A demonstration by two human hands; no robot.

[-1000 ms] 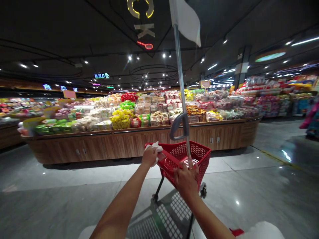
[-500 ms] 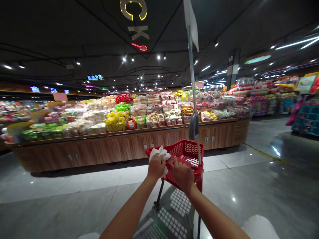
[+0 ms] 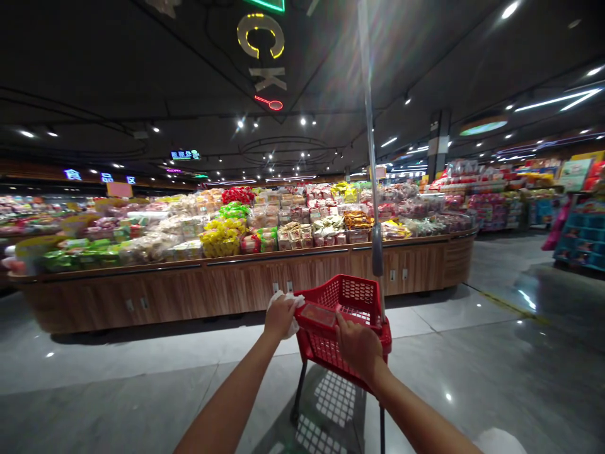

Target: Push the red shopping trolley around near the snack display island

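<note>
A red plastic shopping cart [image 3: 326, 364] stands in front of me, with a perforated basket and dark legs. My left hand [image 3: 278, 318] is closed around a crumpled white cloth or tissue [image 3: 295, 302] at the left end of the cart's handle bar [image 3: 317, 314]. Its fingertips are partly hidden by the white material. On the right part of the same bar, my right hand [image 3: 360, 348] is closed, thumb on top. A tall metal pole [image 3: 370, 142] rises from the cart's right side, with a dark grey piece [image 3: 377, 251] partway up.
Beyond the cart runs a long wooden display counter [image 3: 307, 277] heaped with packaged snacks. Grey tiled floor [image 3: 142, 403] lies around the cart. At the right are a blue display rack [image 3: 583, 230] and a column [image 3: 439, 148]. Lit signs [image 3: 261, 36] hang overhead.
My left hand and the white material have slid left to the end of the handle. My right hand sits slightly further right and lower. The pole's dark piece now appears edge-on.
</note>
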